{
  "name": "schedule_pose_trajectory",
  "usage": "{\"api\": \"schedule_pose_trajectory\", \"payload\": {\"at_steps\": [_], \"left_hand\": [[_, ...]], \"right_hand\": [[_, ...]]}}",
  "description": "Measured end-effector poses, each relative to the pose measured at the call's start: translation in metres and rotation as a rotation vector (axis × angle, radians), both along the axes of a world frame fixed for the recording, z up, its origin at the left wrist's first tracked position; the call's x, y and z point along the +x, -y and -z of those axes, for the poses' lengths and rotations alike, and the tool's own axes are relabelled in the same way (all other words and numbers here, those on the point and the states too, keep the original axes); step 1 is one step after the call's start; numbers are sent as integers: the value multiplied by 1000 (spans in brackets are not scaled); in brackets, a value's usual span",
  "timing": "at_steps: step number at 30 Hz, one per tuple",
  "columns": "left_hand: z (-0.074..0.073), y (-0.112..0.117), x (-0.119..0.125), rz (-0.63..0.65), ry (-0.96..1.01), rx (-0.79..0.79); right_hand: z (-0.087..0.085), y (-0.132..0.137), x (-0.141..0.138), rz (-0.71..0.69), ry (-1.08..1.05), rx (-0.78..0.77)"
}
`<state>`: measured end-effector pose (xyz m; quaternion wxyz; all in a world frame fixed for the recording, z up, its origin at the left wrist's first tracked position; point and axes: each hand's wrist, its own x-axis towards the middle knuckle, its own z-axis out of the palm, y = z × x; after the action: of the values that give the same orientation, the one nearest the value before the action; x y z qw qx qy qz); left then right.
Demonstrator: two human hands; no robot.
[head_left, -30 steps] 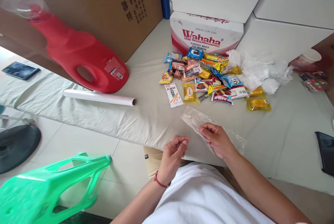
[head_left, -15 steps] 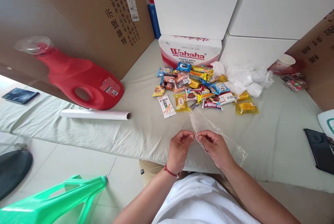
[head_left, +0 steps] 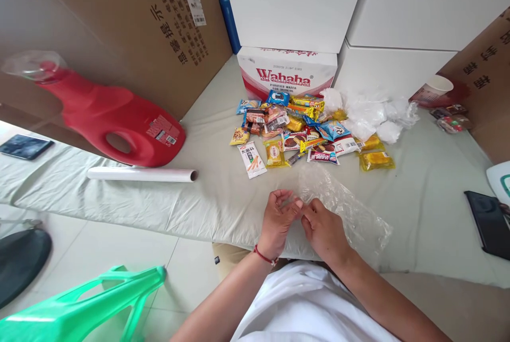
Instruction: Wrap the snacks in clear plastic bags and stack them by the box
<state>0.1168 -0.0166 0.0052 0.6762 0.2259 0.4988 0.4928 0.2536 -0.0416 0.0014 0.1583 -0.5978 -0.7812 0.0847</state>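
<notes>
A thin clear plastic bag slants over the cloth-covered table, its upper end short of the snacks. At its left edge my right hand is closed, thumb and forefinger pinching the film. My left hand meets it there, fingers curled and thumb tip pressed toward the right fingertips, on the bag's edge. Just beyond lies a heap of wrapped snacks. Closest to my hands are a white snack packet and a yellow-wrapped cake.
Behind the snacks stands a Wahaha water carton. Crumpled clear bags lie right of it. A red detergent bottle and a white roll are on the left. A black phone lies far right; a green stool stands below the table.
The bag has spread wider and swung right. My left fingers have opened a little and curled differently; my right hand has turned, knuckles up, still at the bag's edge.
</notes>
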Motion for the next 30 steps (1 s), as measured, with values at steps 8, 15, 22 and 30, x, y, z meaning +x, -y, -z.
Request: {"api": "schedule_pose_trajectory", "payload": {"at_steps": [8,15,22,30], "left_hand": [[2,-7,-5,1,107,-138],[13,-19,-13,-23,94,-117],[17,-32,-21,-33,285,-180],[14,-30,-21,28,333,-112]], "right_hand": [[5,-1,1,-4,102,-53],[12,1,1,-54,29,41],[15,7,15,-39,-208,91],[-7,8,21,56,-634,-162]]}}
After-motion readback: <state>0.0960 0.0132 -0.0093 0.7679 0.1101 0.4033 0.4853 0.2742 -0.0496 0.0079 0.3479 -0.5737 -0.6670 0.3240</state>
